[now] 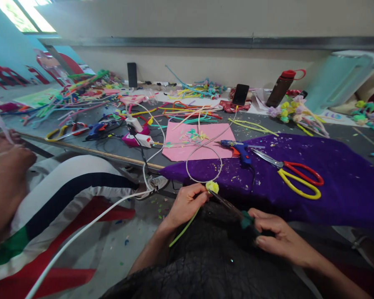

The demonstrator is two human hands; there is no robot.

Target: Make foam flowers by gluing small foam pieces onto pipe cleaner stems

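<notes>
My left hand (pixel 187 203) pinches a small yellow pipe-cleaner flower (pixel 212 186) whose green stem (pixel 183 229) trails down toward my lap. My right hand (pixel 276 236) grips the green handle of a thin dark tool (pixel 229 205), and its tip reaches up to the flower. Both hands hover over my dark lap, just in front of the purple cloth (pixel 345 182) on the table.
Red-and-yellow scissors (pixel 296 176), a blue glue gun (pixel 239 148) and a pink sheet (pixel 199 143) lie on the table. Pipe cleaners (pixel 90 97), two phones and a bottle (pixel 282 87) are farther back. Another person's hands (pixel 6 166) work at the left.
</notes>
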